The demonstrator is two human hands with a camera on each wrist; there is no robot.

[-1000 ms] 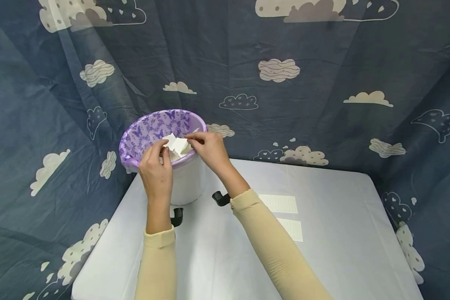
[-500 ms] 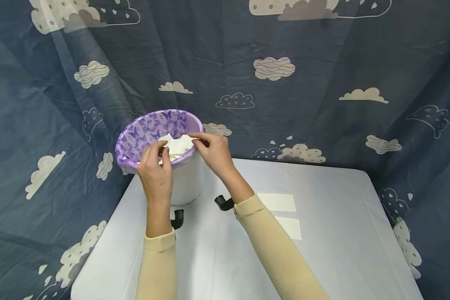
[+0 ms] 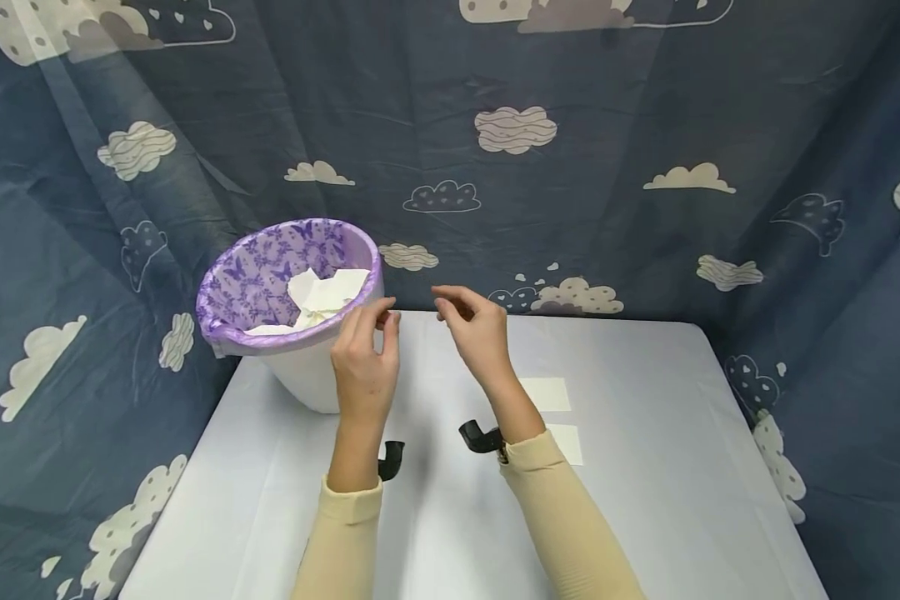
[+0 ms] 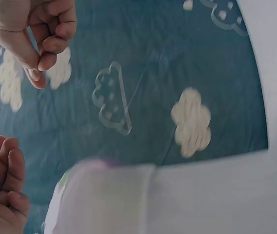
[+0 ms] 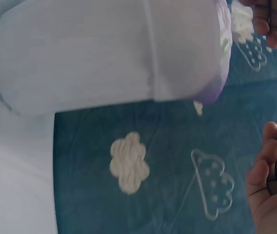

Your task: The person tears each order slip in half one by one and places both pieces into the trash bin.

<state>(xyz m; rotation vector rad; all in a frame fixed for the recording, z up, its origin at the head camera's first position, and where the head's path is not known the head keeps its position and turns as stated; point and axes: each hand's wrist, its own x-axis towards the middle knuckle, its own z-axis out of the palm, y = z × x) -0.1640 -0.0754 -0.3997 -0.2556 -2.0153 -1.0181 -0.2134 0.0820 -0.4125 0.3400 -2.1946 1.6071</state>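
My left hand (image 3: 365,354) is just right of the bin's near rim, fingers loosely bent and the thumb apart from them, holding nothing. My right hand (image 3: 480,329) hovers above the table farther right, also with nothing in its loosely bent fingers. A white bin (image 3: 300,379) stands at the table's back left, lined with a purple butterfly-print bag (image 3: 251,279) folded over its rim. Torn white paper pieces (image 3: 330,292) lie inside. The left wrist view shows the left hand (image 4: 2,187) low and the right hand (image 4: 36,34) above it, both bare of any object.
Two pale paper slips (image 3: 546,394) lie on the white table (image 3: 667,467), partly behind the right forearm. Black wrist camera mounts (image 3: 480,436) stick out at both wrists. A dark cloud-print curtain (image 3: 435,83) encloses the table's back and sides.
Both hands have moved right, away from over the bin, and the paper they were handling now lies in it. The head view has shifted, so the bin appears farther left.
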